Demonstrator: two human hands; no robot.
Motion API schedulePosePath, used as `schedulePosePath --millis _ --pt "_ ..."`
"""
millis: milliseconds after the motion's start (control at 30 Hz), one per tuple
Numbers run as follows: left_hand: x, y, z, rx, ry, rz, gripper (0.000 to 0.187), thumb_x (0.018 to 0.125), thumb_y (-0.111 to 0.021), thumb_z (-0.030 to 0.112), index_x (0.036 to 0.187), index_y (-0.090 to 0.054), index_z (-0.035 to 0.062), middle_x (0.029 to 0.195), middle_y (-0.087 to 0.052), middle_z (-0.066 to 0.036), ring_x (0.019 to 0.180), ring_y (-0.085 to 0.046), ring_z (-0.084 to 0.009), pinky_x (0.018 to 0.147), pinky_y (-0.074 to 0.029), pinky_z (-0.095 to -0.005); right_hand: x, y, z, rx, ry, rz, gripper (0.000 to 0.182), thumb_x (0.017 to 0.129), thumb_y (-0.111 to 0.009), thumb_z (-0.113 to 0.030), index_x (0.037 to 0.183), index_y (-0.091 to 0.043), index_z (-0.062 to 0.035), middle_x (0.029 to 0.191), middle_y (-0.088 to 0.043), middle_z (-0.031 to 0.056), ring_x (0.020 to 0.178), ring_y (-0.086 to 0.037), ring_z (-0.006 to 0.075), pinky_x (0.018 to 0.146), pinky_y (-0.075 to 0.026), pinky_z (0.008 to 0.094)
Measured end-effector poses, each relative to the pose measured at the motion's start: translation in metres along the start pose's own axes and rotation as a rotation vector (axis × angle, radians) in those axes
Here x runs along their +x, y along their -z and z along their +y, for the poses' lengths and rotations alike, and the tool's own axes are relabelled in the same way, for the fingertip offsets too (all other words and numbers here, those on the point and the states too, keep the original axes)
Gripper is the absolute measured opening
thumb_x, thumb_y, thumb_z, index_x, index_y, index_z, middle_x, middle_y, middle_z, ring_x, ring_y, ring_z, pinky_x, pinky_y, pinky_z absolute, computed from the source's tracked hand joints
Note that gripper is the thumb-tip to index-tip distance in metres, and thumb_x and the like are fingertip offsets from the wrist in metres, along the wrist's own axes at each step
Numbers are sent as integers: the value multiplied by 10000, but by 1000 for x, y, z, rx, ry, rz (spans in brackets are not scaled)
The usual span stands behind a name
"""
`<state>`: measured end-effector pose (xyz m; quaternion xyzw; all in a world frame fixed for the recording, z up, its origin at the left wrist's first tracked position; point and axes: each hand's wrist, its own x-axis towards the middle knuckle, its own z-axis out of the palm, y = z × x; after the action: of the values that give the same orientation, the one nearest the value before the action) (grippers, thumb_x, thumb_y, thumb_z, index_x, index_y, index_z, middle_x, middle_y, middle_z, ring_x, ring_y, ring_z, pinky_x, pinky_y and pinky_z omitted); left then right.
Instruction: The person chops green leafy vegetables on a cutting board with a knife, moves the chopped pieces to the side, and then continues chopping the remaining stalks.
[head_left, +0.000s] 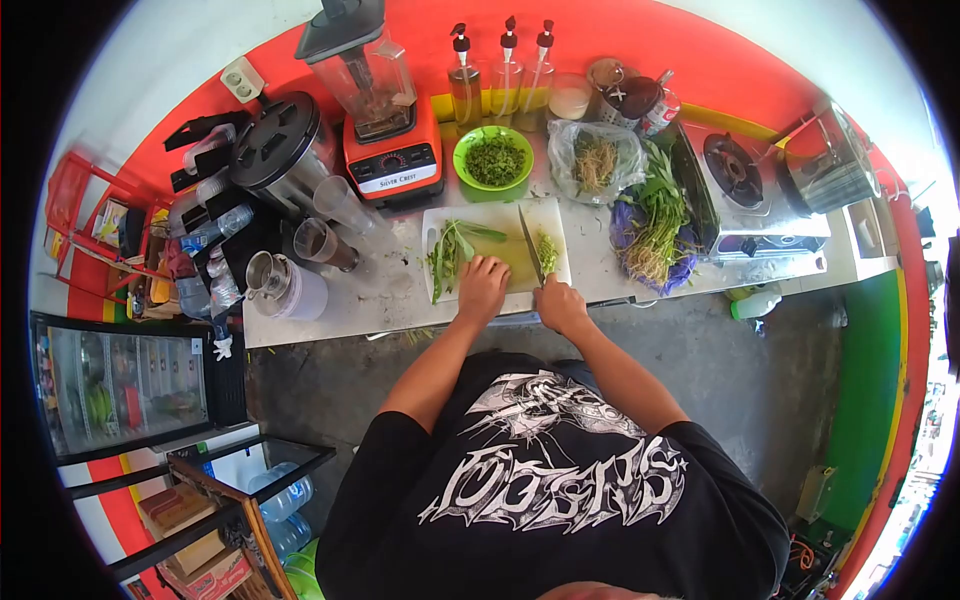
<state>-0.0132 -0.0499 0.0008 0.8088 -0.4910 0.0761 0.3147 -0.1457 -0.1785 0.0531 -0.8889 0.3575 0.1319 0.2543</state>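
Note:
A white cutting board (500, 215) lies on the counter in front of me. My left hand (484, 285) rests on it with curled fingers, pressing on long leafy greens (447, 250) at the board's left side. Closed around a knife's handle is my right hand (562, 304), at the board's near right. The knife (530, 243) points away from me, its blade over the board. Just right of the blade sits a small pile of chopped greens (547, 253). Behind the board, a lime-green bowl (463, 175) holds more chopped greens.
Right of the board are a bundle of rooted greens (655, 225), a plastic bag (625, 140) with roots, and a gas stove (765, 185). A red blender (392, 165), cups (325, 245) and a white jug (297, 293) stand left. Pump bottles (507, 85) line the back.

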Motion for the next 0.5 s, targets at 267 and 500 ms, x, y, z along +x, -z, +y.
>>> schedulePosePath --millis 267,500 --pt "5 -8 3 -162 65 34 101 872 -710 172 936 -711 94 981 -635 -42 986 -555 -282 882 -416 -429 -7 -6 7 112 165 119 351 1007 -545 -317 1076 -513 25 886 -684 334 866 -664 530 800 -512 608" --pt "1 -11 2 -136 0 90 122 838 -738 128 946 -711 76 967 -627 -55 948 -564 -296 854 -427 -427 -9 -11 13 128 240 53 360 1003 -561 -328 1065 -505 22 883 -679 335 877 -661 526 803 -505 608"
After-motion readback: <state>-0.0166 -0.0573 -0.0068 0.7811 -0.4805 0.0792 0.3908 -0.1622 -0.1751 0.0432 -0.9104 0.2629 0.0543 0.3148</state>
